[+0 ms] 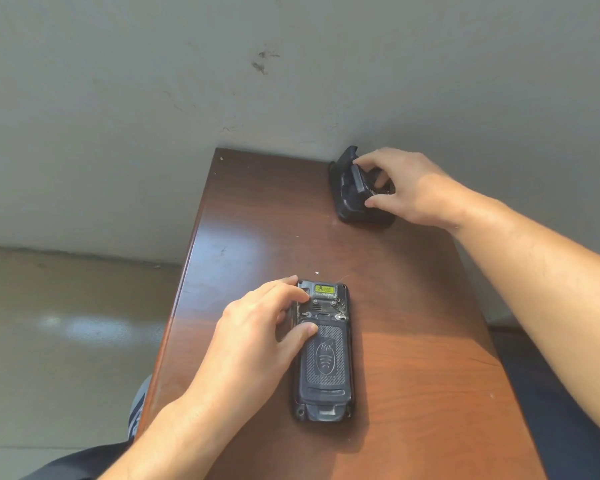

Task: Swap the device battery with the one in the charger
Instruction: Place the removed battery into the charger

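Observation:
A black handheld device point(324, 355) lies face down on the brown wooden table point(413, 341), its textured battery cover up and a yellow label at its far end. My left hand point(257, 334) rests on the device's upper left side, fingers on its edge and thumb on the cover. At the table's far right corner stands a black charger cradle point(350, 199) with a dark battery point(361, 181) in its slot. My right hand point(406, 185) has its fingers and thumb closed around that battery.
A grey wall rises right behind the table. The table's left edge drops to a pale floor. My dark trouser leg and shoe point(137, 407) show at the lower left. A dark surface point(568, 410) lies to the right of the table.

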Demonstrator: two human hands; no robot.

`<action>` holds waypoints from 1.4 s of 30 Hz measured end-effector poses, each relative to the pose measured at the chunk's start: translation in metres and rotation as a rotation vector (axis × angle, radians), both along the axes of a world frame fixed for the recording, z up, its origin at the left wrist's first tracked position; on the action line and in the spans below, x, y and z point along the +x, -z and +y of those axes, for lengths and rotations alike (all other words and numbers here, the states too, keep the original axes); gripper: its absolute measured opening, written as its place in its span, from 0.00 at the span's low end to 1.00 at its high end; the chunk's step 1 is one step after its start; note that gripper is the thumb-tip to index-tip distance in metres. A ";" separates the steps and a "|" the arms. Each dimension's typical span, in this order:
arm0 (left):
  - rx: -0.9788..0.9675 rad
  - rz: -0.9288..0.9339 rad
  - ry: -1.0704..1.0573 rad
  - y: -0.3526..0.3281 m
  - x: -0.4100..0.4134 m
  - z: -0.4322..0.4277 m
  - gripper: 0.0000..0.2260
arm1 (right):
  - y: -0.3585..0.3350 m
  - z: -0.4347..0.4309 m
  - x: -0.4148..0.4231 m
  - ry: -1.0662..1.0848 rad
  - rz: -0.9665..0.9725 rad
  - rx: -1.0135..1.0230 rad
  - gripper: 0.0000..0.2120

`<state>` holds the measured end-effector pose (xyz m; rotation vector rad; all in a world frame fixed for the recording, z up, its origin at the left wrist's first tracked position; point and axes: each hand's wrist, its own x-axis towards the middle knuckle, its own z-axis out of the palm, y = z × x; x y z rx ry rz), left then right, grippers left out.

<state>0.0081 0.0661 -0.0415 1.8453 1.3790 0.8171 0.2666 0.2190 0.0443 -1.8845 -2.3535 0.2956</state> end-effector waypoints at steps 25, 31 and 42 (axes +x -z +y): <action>0.023 -0.021 0.009 0.000 0.000 0.000 0.13 | -0.007 0.005 -0.007 -0.058 -0.386 0.027 0.26; 0.021 -0.023 0.008 0.001 0.000 0.001 0.13 | -0.008 0.007 -0.014 -0.085 -0.510 0.006 0.26; 0.015 -0.040 0.019 0.002 -0.001 0.001 0.14 | 0.011 -0.001 0.000 -0.045 -0.191 -0.096 0.25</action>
